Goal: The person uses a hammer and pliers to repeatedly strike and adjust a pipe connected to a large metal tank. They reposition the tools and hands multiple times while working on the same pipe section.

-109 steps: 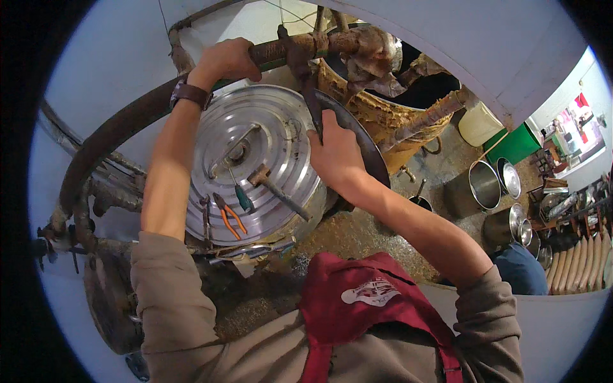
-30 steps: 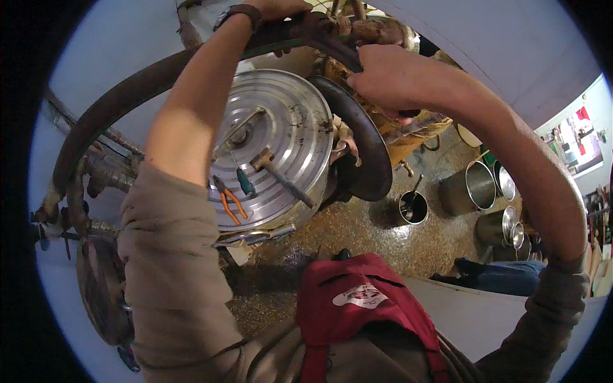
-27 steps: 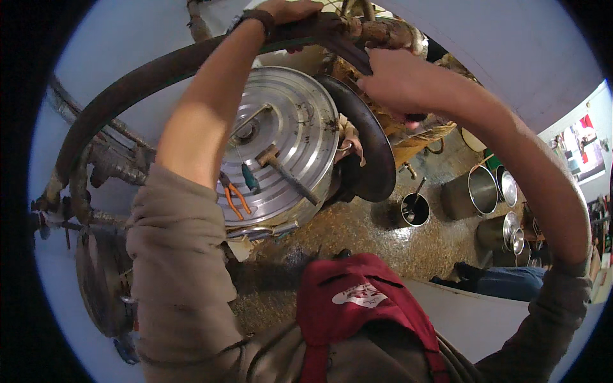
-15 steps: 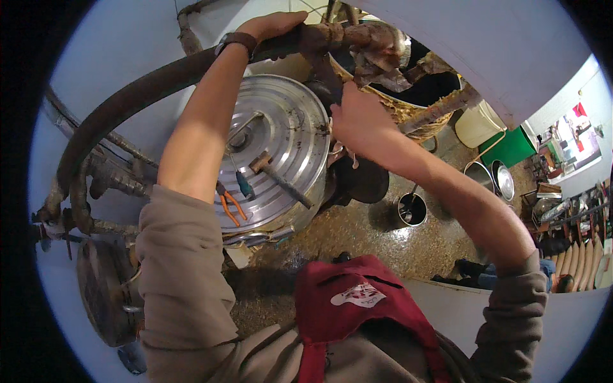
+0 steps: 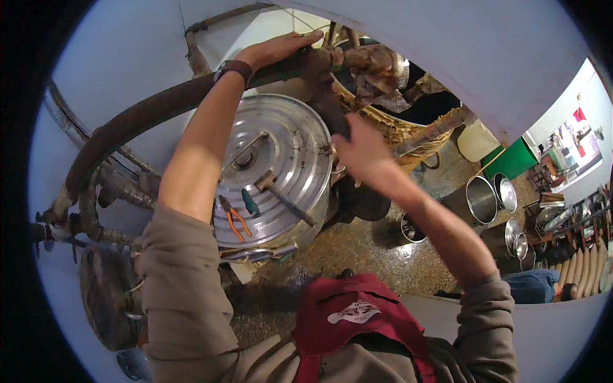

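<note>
My left hand (image 5: 281,48) lies on the thick dark hose (image 5: 137,105), fingers stretched out along it. My right hand (image 5: 361,152), slightly blurred, is closed round the handle of a long dark wrench (image 5: 325,96) that reaches up to a pipe joint. Below both hands is a round ridged metal lid (image 5: 287,147) carrying a hammer (image 5: 284,198), orange-handled pliers (image 5: 235,217) and a green-handled screwdriver (image 5: 249,201). Behind the wrench stands a large crusted vat (image 5: 415,134) with peeling wrapped pipes over it.
Steel pots (image 5: 479,201) stand on the wet floor (image 5: 357,255) at right, near a green bin (image 5: 511,156). A white overhang (image 5: 485,64) juts in above. Pipes line the left wall. Blue-clad legs of what looks like another person (image 5: 530,287) show at lower right.
My right hand and the wrench handle have swung down and toward me since a second ago. My left hand stays on the hose, its fingers now straighter. The view has shifted slightly.
</note>
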The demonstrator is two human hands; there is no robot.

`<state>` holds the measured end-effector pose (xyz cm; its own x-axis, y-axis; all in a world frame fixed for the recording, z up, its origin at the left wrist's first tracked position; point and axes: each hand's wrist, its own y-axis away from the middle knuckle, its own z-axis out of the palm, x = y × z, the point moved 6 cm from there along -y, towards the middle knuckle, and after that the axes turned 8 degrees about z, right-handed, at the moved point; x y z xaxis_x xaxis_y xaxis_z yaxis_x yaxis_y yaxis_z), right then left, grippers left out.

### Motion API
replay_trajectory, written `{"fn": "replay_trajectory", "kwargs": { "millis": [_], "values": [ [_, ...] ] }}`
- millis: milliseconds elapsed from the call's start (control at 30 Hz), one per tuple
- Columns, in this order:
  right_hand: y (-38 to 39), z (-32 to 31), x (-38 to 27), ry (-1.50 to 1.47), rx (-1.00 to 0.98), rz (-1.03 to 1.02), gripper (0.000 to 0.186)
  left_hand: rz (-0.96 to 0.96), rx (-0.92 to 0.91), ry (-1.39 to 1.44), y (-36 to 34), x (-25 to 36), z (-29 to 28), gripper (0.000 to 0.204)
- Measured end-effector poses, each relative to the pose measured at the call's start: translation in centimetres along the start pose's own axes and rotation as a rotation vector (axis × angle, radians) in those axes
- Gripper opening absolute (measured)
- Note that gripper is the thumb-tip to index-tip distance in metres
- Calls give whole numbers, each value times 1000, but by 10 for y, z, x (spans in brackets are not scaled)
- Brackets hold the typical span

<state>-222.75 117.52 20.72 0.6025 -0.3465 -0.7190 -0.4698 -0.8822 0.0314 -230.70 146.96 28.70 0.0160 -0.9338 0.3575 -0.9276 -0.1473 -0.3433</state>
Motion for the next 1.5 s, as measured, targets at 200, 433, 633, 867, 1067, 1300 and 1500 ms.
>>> {"fn": "replay_trajectory", "kwargs": {
  "millis": [200, 433, 633, 867, 1067, 1300, 1500],
  "values": [
    [-9, -58, -23, 382, 50, -83, 50, -147, -2, 214, 0, -10, -4, 56],
    [-15, -59, -73, 737, -295, -145, 33, -381, 143, 864, -24, -36, 24, 54],
    [-16, -57, -71, 607, -252, -225, 34, -549, -16, 554, -17, -12, 33, 66],
    [-3, -42, -45, 345, -102, -20, 31, -585, 39, 492, -13, 13, 28, 66],
    [1, -39, -35, 347, 34, -35, 50, -540, 115, 474, -14, 0, 34, 64],
    [1, -30, -25, 323, 99, -120, 51, -191, 117, -433, -40, -42, 30, 43],
    [4, -27, -22, 306, 121, -117, 47, -17, 82, -656, -44, -31, 31, 33]
  ]
}}
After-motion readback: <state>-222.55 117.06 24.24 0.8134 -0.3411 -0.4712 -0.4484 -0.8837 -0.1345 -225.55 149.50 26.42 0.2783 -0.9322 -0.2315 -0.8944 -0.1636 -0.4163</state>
